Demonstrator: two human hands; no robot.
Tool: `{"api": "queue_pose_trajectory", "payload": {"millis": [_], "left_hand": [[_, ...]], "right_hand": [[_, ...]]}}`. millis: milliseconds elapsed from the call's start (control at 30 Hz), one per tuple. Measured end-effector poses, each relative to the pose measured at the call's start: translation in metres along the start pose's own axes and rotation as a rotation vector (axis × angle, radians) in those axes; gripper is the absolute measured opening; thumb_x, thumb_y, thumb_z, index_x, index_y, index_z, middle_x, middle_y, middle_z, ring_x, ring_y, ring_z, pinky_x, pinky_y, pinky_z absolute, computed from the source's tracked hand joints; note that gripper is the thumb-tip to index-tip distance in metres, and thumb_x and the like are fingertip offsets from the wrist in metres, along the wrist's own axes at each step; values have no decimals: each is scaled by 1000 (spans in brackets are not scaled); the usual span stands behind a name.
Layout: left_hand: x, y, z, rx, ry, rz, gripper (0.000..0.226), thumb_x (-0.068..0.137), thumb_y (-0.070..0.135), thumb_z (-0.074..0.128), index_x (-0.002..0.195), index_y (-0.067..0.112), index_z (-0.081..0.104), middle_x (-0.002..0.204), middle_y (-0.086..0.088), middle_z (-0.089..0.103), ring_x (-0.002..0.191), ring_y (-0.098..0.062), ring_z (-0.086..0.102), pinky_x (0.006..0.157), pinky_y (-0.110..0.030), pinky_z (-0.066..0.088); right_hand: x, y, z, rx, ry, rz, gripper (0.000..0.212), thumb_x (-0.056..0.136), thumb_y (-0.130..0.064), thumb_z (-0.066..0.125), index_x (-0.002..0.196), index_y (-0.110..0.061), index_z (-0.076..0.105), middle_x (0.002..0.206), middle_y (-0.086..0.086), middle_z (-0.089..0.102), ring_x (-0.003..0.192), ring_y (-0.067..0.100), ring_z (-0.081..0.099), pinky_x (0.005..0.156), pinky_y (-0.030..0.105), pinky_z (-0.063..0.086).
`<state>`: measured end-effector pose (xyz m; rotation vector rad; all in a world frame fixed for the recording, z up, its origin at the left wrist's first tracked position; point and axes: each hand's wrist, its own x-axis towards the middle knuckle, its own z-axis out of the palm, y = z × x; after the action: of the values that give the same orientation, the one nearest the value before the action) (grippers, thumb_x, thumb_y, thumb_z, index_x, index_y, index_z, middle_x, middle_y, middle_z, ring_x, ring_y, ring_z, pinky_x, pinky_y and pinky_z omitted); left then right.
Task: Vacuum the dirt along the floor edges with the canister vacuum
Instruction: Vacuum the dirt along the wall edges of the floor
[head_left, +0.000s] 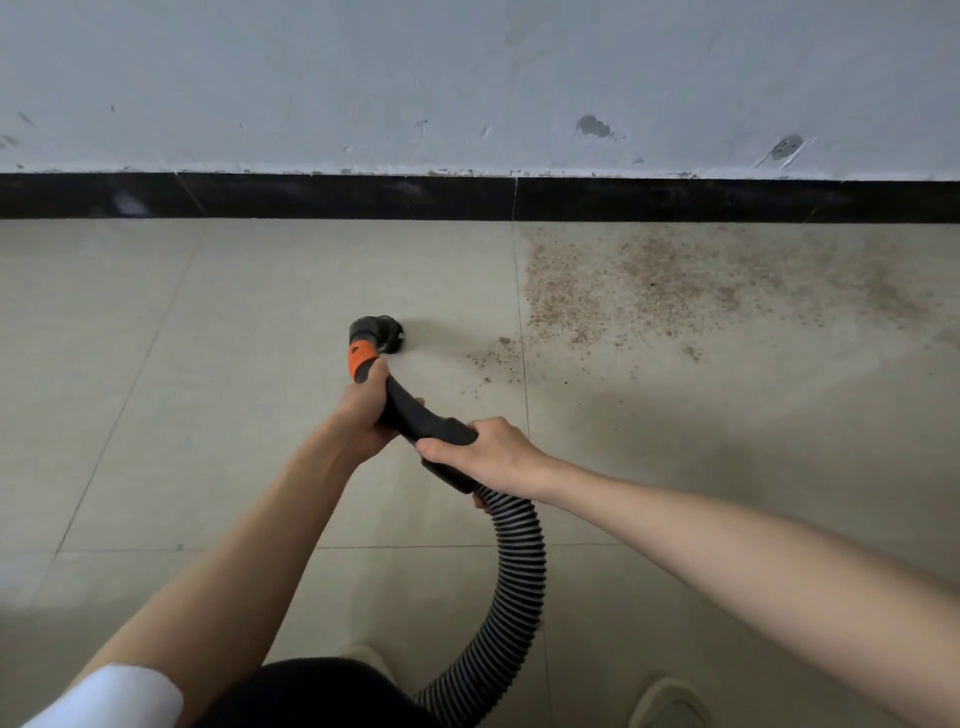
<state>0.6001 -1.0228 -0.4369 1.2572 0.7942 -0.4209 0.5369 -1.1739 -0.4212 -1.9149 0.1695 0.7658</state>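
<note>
Gripping the black vacuum handle, the left hand curls round its front end just behind the orange collar, while the right hand wraps round the rear end where the ribbed hose joins. The round brush nozzle sits on the tiled floor, apart from the black baseboard that runs under the scuffed white wall. A wide patch of brown dirt lies to the right of the nozzle, spreading from the baseboard outward, with a few loose crumbs nearer the nozzle. The hose loops down between the person's shoes. A white sleeve shows at the lower left.
</note>
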Motion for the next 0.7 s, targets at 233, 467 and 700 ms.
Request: {"api": "queue_pose_trajectory", "payload": {"millis": [233, 467, 700], "left_hand": [[-13, -16, 11, 4, -48, -32, 54, 100, 34, 44, 138, 1, 25, 104, -17, 53, 75, -26, 62, 52, -33, 48], [-24, -33, 49, 56, -132, -86, 46, 100, 34, 42, 134, 5, 30, 93, -13, 52, 75, -26, 61, 56, -33, 49], [-14, -37, 11, -67, 108, -47, 48, 102, 31, 38, 140, 6, 27, 108, -13, 48, 67, -25, 61, 56, -35, 47]], "right_hand": [[-19, 19, -7, 41, 23, 22, 47, 80, -54, 71, 71, -11, 57, 54, -2, 57, 41, 10, 54, 47, 24, 42], [-43, 46, -21, 159, 80, 84, 49, 81, -51, 72, 84, -4, 60, 65, 7, 61, 46, 19, 58, 47, 27, 47], [-15, 39, -1, -140, 40, -21, 43, 81, -60, 65, 85, -17, 60, 78, -4, 64, 66, 12, 61, 58, 28, 49]]}}
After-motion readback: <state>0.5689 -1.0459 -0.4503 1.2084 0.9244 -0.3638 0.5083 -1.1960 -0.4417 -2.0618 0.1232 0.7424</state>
